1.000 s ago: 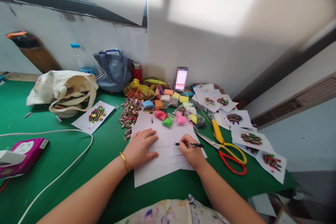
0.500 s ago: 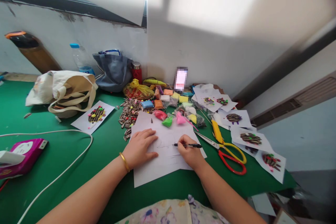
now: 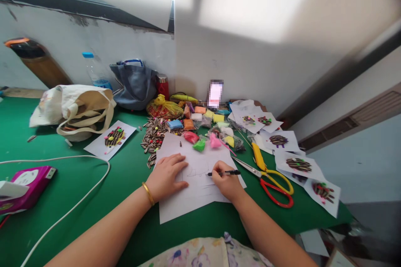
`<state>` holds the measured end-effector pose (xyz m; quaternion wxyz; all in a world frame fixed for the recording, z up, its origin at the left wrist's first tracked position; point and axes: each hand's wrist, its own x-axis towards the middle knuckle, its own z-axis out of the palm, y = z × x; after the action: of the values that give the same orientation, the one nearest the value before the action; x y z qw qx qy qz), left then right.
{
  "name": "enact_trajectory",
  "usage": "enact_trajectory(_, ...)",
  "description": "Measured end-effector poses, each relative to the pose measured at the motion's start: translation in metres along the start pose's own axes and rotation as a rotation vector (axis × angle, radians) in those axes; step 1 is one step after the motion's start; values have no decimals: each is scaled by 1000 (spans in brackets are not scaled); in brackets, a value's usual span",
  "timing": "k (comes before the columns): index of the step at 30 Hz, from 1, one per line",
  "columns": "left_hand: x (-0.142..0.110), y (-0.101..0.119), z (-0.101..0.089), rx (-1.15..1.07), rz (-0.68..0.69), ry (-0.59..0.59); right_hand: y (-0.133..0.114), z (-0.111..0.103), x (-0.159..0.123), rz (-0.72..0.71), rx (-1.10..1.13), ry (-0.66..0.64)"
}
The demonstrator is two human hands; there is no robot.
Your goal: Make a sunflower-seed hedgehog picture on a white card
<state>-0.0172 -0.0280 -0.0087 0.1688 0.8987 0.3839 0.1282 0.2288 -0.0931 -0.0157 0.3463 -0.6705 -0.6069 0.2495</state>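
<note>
White paper (image 3: 175, 206) lies on the green table in front of me, with a thin line drawing (image 3: 197, 170) between my hands. My left hand (image 3: 169, 175) rests flat on the sheet, fingers stretched out. In my right hand (image 3: 226, 179) a black pen (image 3: 232, 172) is gripped, its tip at the right end of the drawn line. Just beyond the hands, red, green and pink clay packets (image 3: 199, 145) lie at the paper's far edge. A heap of striped sunflower seeds (image 3: 156, 131) mixed with small coloured balls sits to the left of them.
Scissors (image 3: 266, 175) and a yellow utility knife (image 3: 258, 156) lie right of the paper. Seed-decorated pictures (image 3: 300, 164) line the right edge; another picture (image 3: 113, 137) lies left. Bags (image 3: 134, 85), a phone (image 3: 215, 94) and a bottle (image 3: 95, 73) stand behind. A white cable (image 3: 78, 200) curves across the left.
The pen tip has shifted very slightly, and the drawn line near it looks a little longer. My left hand stays in place on the paper.
</note>
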Motion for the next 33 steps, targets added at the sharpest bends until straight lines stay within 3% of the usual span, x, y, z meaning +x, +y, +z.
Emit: enact_trajectory(33,1,1,-1,38,-2,-16,3,0,1,-24,1,39)
